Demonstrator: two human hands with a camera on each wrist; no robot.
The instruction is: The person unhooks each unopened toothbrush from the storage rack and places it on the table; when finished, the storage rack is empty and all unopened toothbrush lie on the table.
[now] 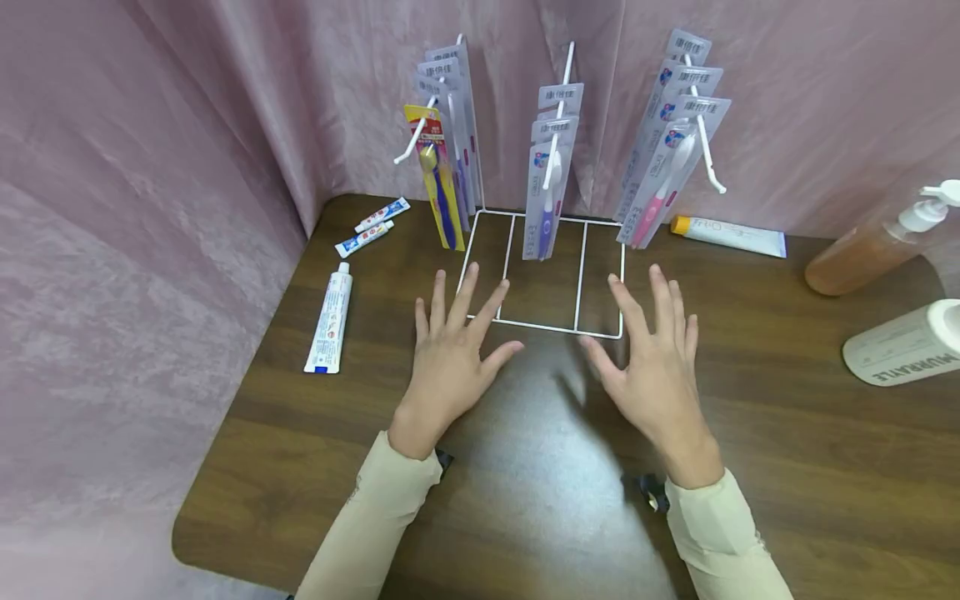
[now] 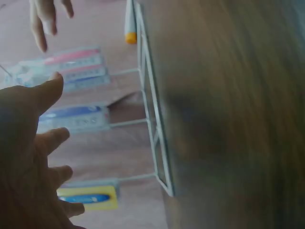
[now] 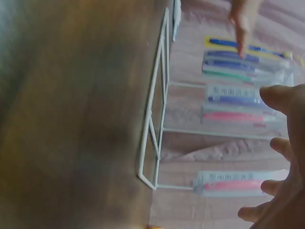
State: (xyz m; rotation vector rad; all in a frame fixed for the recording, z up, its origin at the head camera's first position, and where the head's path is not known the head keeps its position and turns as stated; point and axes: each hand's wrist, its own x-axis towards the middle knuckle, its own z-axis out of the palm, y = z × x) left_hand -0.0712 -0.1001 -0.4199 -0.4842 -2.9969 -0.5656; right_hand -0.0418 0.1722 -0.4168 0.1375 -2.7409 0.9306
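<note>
presently both hands hover over the brown tabletop (image 1: pixel 750 400), palms down, holding nothing. left hand (image 1: pixel 450 358) sits at the near left corner of the white wire rack (image 1: pixel 581 283), its fingers (image 1: pixel 467 293) spread apart and straight, tips over the rack's near rail. right hand (image 1: pixel 660 367) sits at the near right corner, fingers (image 1: pixel 660 292) likewise spread and straight; contact with the rail cannot be confirmed. rack base lies flat at the far centre of the tabletop, with three upright pegs carrying packaged toothbrushes: a yellow pack (image 1: pixel 435 175) foremost on the left peg, a purple-brush pack (image 1: pixel 546 196) in the middle, a pink-brush pack (image 1: pixel 660 179) on the right. left of the rack lie a large white toothpaste tube (image 1: pixel 330 321) and two small tubes (image 1: pixel 375 227). far right: an orange-capped tube (image 1: pixel 731 235), a pump bottle (image 1: pixel 873 246) and a white bottle (image 1: pixel 903 342), all lying down.
</note>
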